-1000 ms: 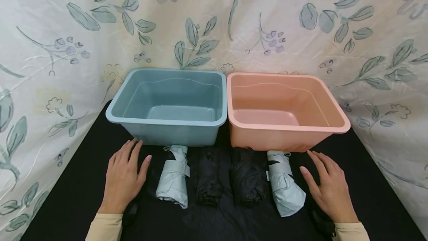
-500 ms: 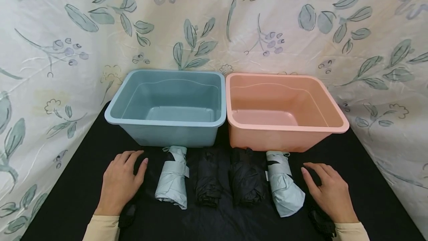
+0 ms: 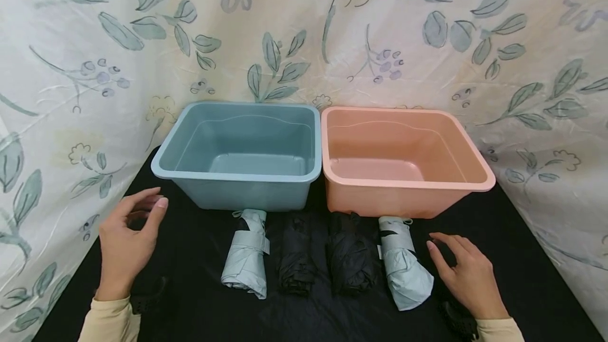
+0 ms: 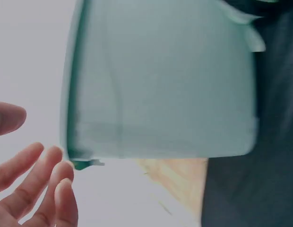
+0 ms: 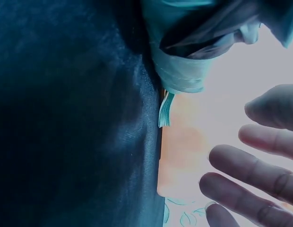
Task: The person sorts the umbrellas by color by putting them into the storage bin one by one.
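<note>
My left hand (image 3: 128, 247) is raised at the left edge of the black table, fingers loosely bent, holding nothing. In the left wrist view its fingers (image 4: 35, 179) are near the blue tub (image 4: 165, 85), seemingly apart from it. My right hand (image 3: 467, 276) hovers or rests right of a pale grey-blue folded umbrella (image 3: 406, 273), its fingers relaxed and holding nothing. That umbrella's end and cord (image 5: 166, 111) show in the right wrist view. Another pale folded umbrella (image 3: 246, 260) lies at left, with two black rolled bundles, apparently folded umbrellas (image 3: 296, 257) (image 3: 351, 257), between.
The blue tub stands behind the row, beside a pink tub (image 3: 404, 197); the visible insides hold nothing. A black cloth (image 3: 214, 315) covers the table. Floral fabric (image 3: 404, 9) hangs at the back and sides.
My left hand has moved left, away from the blue tub, and lifted, its fingers more bent. My right hand has drawn back slightly with its fingers bending. The umbrellas and tubs stay put.
</note>
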Demonstrator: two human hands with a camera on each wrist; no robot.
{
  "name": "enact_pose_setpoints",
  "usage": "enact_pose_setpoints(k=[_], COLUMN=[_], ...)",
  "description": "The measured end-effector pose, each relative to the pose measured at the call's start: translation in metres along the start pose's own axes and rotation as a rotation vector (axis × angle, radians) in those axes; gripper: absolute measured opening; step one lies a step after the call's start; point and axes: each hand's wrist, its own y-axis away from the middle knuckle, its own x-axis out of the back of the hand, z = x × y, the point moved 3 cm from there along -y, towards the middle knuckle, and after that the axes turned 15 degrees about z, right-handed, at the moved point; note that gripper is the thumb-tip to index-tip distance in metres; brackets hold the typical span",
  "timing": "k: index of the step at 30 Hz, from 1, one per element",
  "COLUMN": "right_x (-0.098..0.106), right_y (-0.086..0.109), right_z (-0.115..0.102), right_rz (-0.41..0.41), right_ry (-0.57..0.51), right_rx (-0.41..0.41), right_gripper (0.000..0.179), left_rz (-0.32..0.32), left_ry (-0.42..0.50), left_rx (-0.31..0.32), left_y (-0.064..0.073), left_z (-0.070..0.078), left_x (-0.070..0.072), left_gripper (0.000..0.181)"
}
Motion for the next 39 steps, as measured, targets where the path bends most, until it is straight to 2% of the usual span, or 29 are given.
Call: enact_pose_setpoints(k=[4, 7, 9, 12, 15, 18, 24, 32, 35, 39], right_x=[-0.001, -0.001, -0.001, -0.002, -0.002, -0.002, -0.003, -0.004, -0.006, -0.008], right_y=[0.001, 0.001, 0.001, 0.001, 0.001, 0.0, 0.001, 0.0, -0.002, -0.007], right_z=[0.0, 0.0, -0.001, -0.001, -0.001, 0.0, -0.001, 0.0, 0.001, 0.001], right_rz=[-0.014, -0.023, -0.023, -0.016, -0.013, -0.015, -0.026, -0.038, -0.041, -0.102], right_ry=[-0.01, -0.012, -0.012, -0.013, -0.016, -0.02, -0.026, -0.043, -0.075, -0.162], right_rx=[-0.012, -0.02, -0.016, -0.007, -0.003, -0.005, -0.019, -0.026, -0.028, -0.094], right_gripper=[0.031, 0.03, 0.03, 0.031, 0.032, 0.033, 0.033, 0.034, 0.035, 0.038], left_rz=[0.078, 0.094, 0.075, -0.01, -0.099, -0.146, -0.152, -0.148, -0.145, -0.143], left_ry=[0.053, 0.057, 0.06, 0.075, 0.119, 0.183, 0.268, 0.362, 0.397, 0.423], left_rx=[0.051, 0.09, 0.137, 0.222, 0.289, 0.343, 0.401, 0.449, 0.468, 0.495], left_y=[-0.02, -0.033, -0.04, -0.045, -0.046, -0.044, -0.039, -0.039, -0.039, -0.039], left_z=[0.004, 0.005, 0.004, -0.001, -0.006, -0.011, -0.018, -0.02, -0.02, -0.02], left_x=[0.003, -0.001, -0.006, -0.018, -0.03, -0.04, -0.049, -0.052, -0.053, -0.056], left_gripper=[0.035, 0.042, 0.047, 0.057, 0.067, 0.072, 0.076, 0.077, 0.078, 0.078])
